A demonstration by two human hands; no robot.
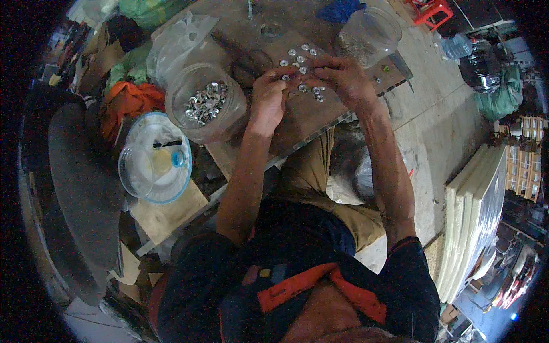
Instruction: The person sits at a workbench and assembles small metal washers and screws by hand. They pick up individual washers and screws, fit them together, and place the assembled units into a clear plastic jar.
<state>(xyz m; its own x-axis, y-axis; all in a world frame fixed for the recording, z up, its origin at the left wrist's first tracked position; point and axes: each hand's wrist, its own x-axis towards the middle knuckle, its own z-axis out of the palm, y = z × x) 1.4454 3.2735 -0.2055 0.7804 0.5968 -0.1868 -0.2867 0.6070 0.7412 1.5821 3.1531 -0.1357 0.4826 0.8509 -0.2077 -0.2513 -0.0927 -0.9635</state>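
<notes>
Small shiny round metal pieces with dark centres point(301, 59) lie in loose rows on the brown tabletop, between and around my hands. My left hand point(271, 96) is at their left side, fingers curled and pressed together at the tips. From the right, my right hand point(345, 81) reaches in low over the same pieces, its fingers bent toward the left hand. Whatever either set of fingertips holds is too small to make out. Left of my left hand stands a wide clear plastic jar point(174, 108), part-filled with loose metal pieces point(207, 104).
A second clear jar point(374, 35) with small pieces stands beyond my right hand. A white oval tray point(182, 191) with a clear lid and a blue tape roll sits at left, near an orange cloth point(130, 106). Boards point(466, 206) lean at right; a red stool point(433, 14) stands far right.
</notes>
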